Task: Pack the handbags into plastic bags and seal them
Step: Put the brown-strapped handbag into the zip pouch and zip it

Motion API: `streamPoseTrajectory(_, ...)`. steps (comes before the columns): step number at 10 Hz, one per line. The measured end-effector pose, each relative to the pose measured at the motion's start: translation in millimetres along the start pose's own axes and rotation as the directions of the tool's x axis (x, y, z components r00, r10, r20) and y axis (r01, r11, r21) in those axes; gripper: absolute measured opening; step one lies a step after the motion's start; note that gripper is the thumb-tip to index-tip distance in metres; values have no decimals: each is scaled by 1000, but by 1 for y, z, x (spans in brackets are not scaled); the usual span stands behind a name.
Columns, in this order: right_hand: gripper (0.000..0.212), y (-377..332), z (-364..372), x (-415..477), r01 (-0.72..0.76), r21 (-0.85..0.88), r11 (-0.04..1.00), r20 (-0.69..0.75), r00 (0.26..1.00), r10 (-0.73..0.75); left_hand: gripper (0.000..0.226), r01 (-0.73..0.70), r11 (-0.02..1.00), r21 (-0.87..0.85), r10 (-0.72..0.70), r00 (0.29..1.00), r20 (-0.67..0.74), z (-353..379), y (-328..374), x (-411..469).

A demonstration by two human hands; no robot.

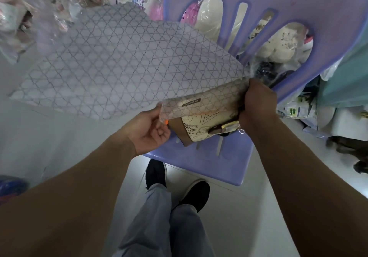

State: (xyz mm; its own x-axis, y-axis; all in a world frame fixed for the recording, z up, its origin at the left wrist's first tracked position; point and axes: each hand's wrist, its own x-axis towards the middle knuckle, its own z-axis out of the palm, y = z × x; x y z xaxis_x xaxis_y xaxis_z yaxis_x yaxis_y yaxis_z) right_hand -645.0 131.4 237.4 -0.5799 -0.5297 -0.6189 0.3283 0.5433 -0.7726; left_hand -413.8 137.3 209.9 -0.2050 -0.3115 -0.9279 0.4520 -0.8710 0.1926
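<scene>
A cream handbag (199, 126) with brown trim and printed patterns lies on the seat of a purple plastic chair (209, 167). Its far part sits inside the mouth of a frosted plastic bag (119, 65) with a grey hexagon lattice print, which spreads up and to the left. My left hand (151, 131) pinches the bag's open edge at the handbag's left corner. My right hand (256, 103) grips the bag's edge and the handbag's right end, where a brown strap and a tag show.
Behind the chair's slotted purple backrest (278, 8) lie plush toys and goods wrapped in clear plastic. More wrapped items pile up at top left and at right on the white floor. My legs and black shoes (175, 183) are below the chair's front edge.
</scene>
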Motion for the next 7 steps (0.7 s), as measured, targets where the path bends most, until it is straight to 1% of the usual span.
streamPoseTrajectory(1, 23, -2, 3, -5, -6, 22, 1000, -16, 1000, 6, 21, 39, 995, 93, -35, 999, -39, 6, 5, -5)
streamPoseTrajectory(2, 24, 4, 11, -4, -13, 79, 997, -59, 998, 18, 22, 96, 980, 174, -91, 995, -39, 10, 3, -9)
streamPoseTrajectory(3, 10, 6, 14, 1, -42, 72, 996, -26, 999, 44, 22, 123, 963, 240, -118, 992, -35, 8, -1, -8)
streamPoseTrajectory(4, 22, 4, 14, 6, -82, 151, 985, -13, 996, 85, 25, 123, 961, 248, -121, 992, -22, 3, -4, -4)
streamPoseTrajectory(5, 44, -2, 15, 5, -50, 113, 992, 22, 999, 48, 35, 47, 923, 383, 13, 988, -152, 3, -14, 5)
streamPoseTrajectory(6, 33, 3, 12, 4, 29, 81, 996, -26, 999, -27, 29, 35, 905, 423, 39, 985, -166, 9, -21, 9)
streamPoseTrajectory(7, 24, 16, 6, 3, 77, 11, 997, -108, 991, -76, 30, 94, 892, 443, -24, 986, -163, 5, -19, 23)
